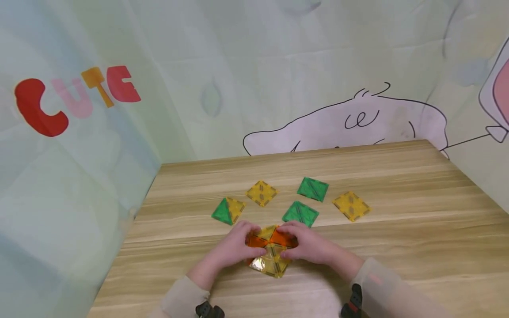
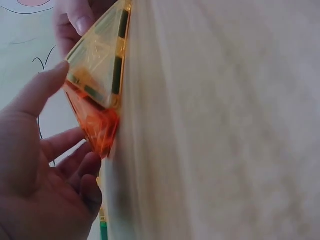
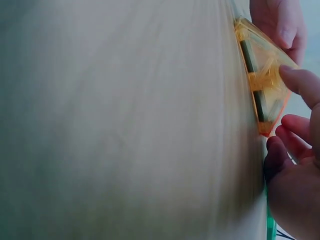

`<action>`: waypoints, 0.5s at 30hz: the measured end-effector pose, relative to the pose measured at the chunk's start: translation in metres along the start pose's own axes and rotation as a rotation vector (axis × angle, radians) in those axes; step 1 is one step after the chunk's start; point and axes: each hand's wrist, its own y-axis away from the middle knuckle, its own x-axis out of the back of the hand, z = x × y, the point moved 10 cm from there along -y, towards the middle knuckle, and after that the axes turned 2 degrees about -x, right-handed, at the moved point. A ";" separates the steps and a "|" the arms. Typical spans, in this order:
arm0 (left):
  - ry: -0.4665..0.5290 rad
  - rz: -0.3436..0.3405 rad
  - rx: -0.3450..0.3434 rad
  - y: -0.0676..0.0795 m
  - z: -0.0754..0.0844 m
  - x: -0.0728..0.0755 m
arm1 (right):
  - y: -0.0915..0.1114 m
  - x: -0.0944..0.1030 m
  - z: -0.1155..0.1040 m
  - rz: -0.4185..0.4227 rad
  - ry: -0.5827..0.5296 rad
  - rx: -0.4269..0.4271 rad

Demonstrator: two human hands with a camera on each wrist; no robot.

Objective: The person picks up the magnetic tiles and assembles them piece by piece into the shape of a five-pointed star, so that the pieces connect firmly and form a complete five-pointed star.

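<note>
A low peaked shape of orange and yellow translucent magnetic tiles (image 1: 271, 259) stands on the table in front of the person. The left hand (image 1: 235, 248) holds its left side, thumb on an upper face and fingers bent round the far side. From the right, the right hand (image 1: 309, 245) grips it the same way. In the left wrist view, a yellow triangle (image 2: 100, 57) slopes up from the wood beside an orange triangle (image 2: 95, 122). A yellow face (image 3: 265, 75) shows under the thumb in the right wrist view. Fingers hide parts of the outer faces.
Beyond the hands lie flat tile pairs: a green-and-yellow one (image 1: 228, 211), a yellow one (image 1: 261, 193), a green one (image 1: 313, 189), a nearer green one (image 1: 300, 213) and a yellow one (image 1: 351, 206). The wooden table (image 1: 417, 247) meets a printed backdrop (image 1: 278, 88).
</note>
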 end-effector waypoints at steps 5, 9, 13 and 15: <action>0.010 -0.021 -0.011 -0.009 0.005 0.003 | 0.002 0.019 -0.003 0.058 0.035 0.058; 0.015 -0.027 -0.033 -0.020 0.010 0.007 | 0.003 0.037 0.003 0.107 0.169 0.065; 0.006 -0.032 -0.050 -0.032 0.014 0.008 | 0.004 0.053 0.017 0.133 0.242 0.029; -0.009 -0.043 -0.051 -0.040 0.017 0.006 | 0.005 0.061 0.024 0.148 0.250 0.010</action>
